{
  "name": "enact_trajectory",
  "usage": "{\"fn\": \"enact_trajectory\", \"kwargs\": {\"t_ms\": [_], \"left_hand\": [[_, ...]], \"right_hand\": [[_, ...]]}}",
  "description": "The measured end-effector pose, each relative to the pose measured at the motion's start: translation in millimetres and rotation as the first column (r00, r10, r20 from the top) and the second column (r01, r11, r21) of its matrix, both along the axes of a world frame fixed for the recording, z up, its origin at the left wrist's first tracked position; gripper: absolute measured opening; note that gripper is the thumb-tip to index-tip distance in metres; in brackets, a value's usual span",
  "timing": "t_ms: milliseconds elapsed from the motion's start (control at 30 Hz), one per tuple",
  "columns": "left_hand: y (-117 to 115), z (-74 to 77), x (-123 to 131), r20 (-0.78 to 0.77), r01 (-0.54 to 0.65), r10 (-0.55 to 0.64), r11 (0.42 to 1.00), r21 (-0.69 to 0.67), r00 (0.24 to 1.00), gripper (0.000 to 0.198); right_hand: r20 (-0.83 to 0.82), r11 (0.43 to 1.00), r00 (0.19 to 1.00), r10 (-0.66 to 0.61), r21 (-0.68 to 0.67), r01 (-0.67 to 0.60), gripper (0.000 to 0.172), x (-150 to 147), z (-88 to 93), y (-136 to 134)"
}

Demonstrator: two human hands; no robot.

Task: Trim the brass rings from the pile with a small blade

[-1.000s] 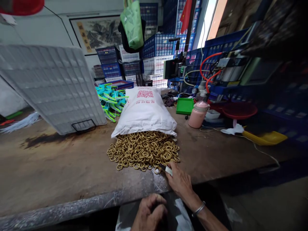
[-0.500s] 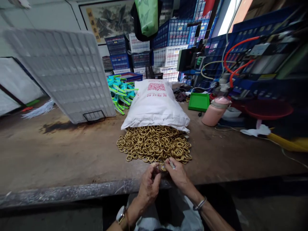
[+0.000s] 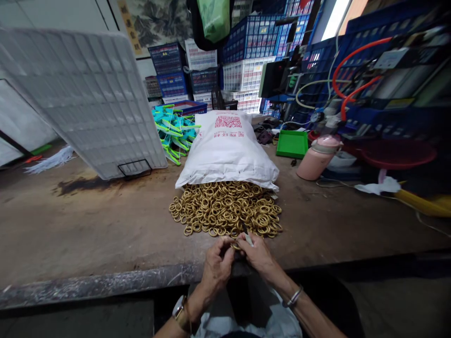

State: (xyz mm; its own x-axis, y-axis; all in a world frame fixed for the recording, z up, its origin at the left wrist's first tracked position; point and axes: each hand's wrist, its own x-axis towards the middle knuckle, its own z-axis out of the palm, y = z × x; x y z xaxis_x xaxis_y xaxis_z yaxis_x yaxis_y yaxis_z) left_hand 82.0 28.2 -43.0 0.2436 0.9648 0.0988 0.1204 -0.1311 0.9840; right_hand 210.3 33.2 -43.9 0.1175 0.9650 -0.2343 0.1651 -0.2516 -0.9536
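At the table's front edge, my left hand (image 3: 216, 265) pinches a brass-coloured ring (image 3: 235, 246) between thumb and fingers. My right hand (image 3: 260, 256) is closed around a small tool with a pale handle (image 3: 249, 239) and a thin dark tip; it looks like a small knife, but fingers cover most of it. Its fingertips meet the ring, close against those of my left hand. Just beyond both hands spreads a heap of similar rings (image 3: 225, 206), spilling from the mouth of a white woven sack (image 3: 227, 152) with red print.
A white ribbed plastic panel (image 3: 88, 103) leans upright on the left of the table (image 3: 105, 234). Turquoise and green plastic pieces (image 3: 176, 134) lie behind it. To the right stand a green tray (image 3: 292, 144), a pink bottle (image 3: 317, 159) and a machine with orange hoses (image 3: 362, 65). Stacked crates (image 3: 246, 75) fill the back.
My hands have drawn slightly closer together around the ring, and the right fingers now cover more of it. The view has tilted down a little. The heap and sack look unchanged.
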Motion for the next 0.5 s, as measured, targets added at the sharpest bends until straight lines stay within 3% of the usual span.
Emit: {"fn": "enact_trajectory", "kwargs": {"t_ms": [100,167,267,367,500], "left_hand": [[5.8,-1.7,4.3,0.087,-0.001,0.025,0.966,-0.259,0.996,0.012],[7.9,-3.2,6.0,0.095,-0.013,0.043,0.957,-0.290,0.995,0.010],[6.8,-2.8,6.2,0.027,-0.034,0.036,0.997,-0.076,0.999,0.013],[3.9,1.2,4.5,-0.097,-0.018,0.031,0.991,0.135,0.995,0.021],[2.9,5.9,2.9,-0.174,-0.010,0.042,0.984,0.177,0.984,0.023]], "right_hand": [[-0.018,1.000,1.000,-0.016,-0.021,0.016,0.012,-0.5,-0.4,0.3],[-0.043,0.999,0.999,-0.023,-0.034,0.022,0.011,-0.4,0.8,0.1],[-0.095,0.998,0.995,-0.002,-0.069,-0.005,0.010,0.3,4.5,-0.7],[-0.141,0.992,0.990,0.001,-0.127,-0.019,0.013,0.9,7.1,-1.3],[-0.133,0.991,0.991,-0.015,-0.134,-0.003,0.016,1.1,6.4,-0.7]]}}
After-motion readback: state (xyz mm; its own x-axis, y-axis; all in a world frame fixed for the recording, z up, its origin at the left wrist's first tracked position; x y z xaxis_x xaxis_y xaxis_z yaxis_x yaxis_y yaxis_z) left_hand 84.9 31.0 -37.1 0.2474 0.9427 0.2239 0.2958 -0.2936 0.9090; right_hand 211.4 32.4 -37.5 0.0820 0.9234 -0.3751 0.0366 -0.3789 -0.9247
